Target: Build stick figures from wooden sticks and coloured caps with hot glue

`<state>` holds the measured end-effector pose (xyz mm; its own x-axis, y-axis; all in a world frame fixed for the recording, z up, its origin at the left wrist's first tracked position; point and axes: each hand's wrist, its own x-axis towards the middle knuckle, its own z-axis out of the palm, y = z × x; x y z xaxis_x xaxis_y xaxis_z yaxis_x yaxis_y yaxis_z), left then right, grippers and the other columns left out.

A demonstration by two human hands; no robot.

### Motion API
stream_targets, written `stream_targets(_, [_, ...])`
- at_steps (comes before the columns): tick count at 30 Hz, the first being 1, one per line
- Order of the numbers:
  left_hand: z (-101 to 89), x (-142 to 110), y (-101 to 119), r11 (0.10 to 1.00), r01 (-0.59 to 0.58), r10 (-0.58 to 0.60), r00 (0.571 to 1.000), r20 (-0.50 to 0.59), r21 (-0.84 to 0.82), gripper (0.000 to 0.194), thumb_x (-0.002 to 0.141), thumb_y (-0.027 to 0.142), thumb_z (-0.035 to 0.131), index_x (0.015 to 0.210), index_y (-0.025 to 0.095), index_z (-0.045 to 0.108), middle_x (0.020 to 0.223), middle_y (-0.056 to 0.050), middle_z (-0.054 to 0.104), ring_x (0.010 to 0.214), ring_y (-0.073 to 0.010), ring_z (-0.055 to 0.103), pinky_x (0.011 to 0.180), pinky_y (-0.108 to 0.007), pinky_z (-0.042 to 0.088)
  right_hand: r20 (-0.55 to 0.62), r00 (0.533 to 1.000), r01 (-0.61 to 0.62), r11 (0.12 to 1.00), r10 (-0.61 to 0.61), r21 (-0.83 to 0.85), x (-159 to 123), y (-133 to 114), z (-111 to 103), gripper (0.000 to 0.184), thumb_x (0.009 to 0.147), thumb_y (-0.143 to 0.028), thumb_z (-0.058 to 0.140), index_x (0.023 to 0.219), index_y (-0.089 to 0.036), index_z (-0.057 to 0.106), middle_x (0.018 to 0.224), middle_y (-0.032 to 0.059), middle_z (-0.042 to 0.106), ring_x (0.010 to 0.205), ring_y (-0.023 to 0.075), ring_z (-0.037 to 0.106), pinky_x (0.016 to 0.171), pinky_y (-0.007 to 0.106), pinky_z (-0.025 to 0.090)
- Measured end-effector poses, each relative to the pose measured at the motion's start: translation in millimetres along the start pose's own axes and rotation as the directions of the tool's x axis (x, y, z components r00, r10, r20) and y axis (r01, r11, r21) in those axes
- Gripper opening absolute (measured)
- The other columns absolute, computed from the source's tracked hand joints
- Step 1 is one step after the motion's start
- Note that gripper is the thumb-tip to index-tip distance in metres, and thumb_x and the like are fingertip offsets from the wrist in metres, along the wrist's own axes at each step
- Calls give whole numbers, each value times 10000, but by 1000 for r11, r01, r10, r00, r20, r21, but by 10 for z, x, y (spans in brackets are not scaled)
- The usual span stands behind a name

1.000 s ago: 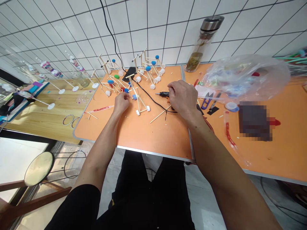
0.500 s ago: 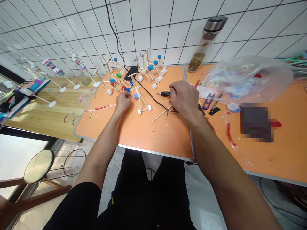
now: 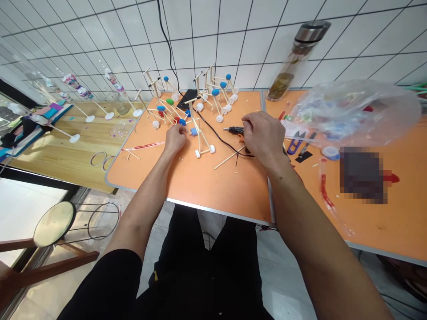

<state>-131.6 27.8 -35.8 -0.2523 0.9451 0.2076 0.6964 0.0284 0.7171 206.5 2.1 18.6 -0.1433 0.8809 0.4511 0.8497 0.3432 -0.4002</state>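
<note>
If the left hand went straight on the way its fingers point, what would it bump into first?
Probably the dark blue round piece just ahead of the left hand; they may be touching already, but depth is unclear here.

At 12 o'clock, glossy tiles (image 3: 230,26) are gleaming; past 1, a metal cap (image 3: 313,32) is shining; towards 3, a plastic bag (image 3: 353,109) is crinkling; at 9, a side table (image 3: 71,162) is showing wood grain; at 11, a wooden stick frame (image 3: 199,132) is looking matt.
</note>
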Motion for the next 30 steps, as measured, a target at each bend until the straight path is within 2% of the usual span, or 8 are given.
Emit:
stream_targets(5, [10,-12,9,999,5,-5,1000,7,-32,254,767,63,655,897,243,778,947,-70,800,1059,-309,737,1051,-429,570,-26,999,20,1000,-21,-4,-21,13,-4,320,1143,-284,512,1198,-319,825,1293,147,874,1207,408,754,991,582,550])
stream_targets(16, [101,23,7,998,25,-26,1000,-8,-50,239,836,25,691,909,239,769,1002,-90,818,1126,-337,750,1059,-438,577,-26,999,42,998,-43,-41,-50,15,-4,367,1132,-316,489,1211,-343,847,1298,149,874,1245,418,731,968,572,525])
stream_targets(22, [168,28,28,999,26,-27,1000,-4,-38,252,864,8,651,922,221,772,1057,-104,829,1166,-345,774,1091,-481,587,-53,998,39,996,-44,-85,-53,15,-4,363,1095,-310,524,1220,-276,862,1321,193,876,1241,443,778,1015,585,562])
stream_targets(30, [213,-12,105,999,48,-48,999,-13,-14,268,887,-24,657,929,218,766,1113,-130,842,1224,-374,775,1070,-491,590,-62,997,43,988,-53,-151,-72,19,4,378,1085,-304,521,1224,-276,872,1341,200,878,1269,435,794,1029,575,590])
